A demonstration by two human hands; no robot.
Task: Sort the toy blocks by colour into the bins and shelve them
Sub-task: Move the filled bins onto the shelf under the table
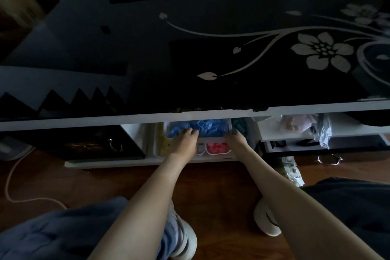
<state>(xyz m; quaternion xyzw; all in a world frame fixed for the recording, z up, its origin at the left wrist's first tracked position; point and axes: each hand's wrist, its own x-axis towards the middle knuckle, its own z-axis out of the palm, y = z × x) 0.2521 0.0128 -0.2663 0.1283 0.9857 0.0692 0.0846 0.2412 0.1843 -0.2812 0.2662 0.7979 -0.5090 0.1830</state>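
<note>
**Blue bin held at the shelf under the table**

Dark glossy table top (pixel 190 59) with a white flower print is filling the upper view, and an open white shelf (pixel 109 163) is running beneath it above a wooden floor (pixel 221 186). At far left a white cable (pixel 8 183) is lying across the floor, next to a dark cabinet front (pixel 95 143) with a metal handle.

At the left of the centre opening, a yellow bin (pixel 163 145) is sitting just beside your left hand (pixel 185 143). That hand is gripping the front rim of the blue bin (pixel 211 139), with its fingers curling over the edge onto the blue blocks (pixel 209 127). The blue bin is sitting partly under the table edge, above a lower bin of red blocks (pixel 217 146). You cannot tell whether it is resting on that bin or being held clear of it.

Your right hand (pixel 236 139) is gripping the bin's right front corner, fingers wrapping the rim. Just right of it, teal blocks (pixel 238 125) are showing, half hidden in shadow.

Further right, a clear plastic bag (pixel 322 131) is hanging off the shelf edge and a metal ring (pixel 329 159) is lying on the floor. A white shoe (pixel 267 219) is showing beside your right forearm.
</note>
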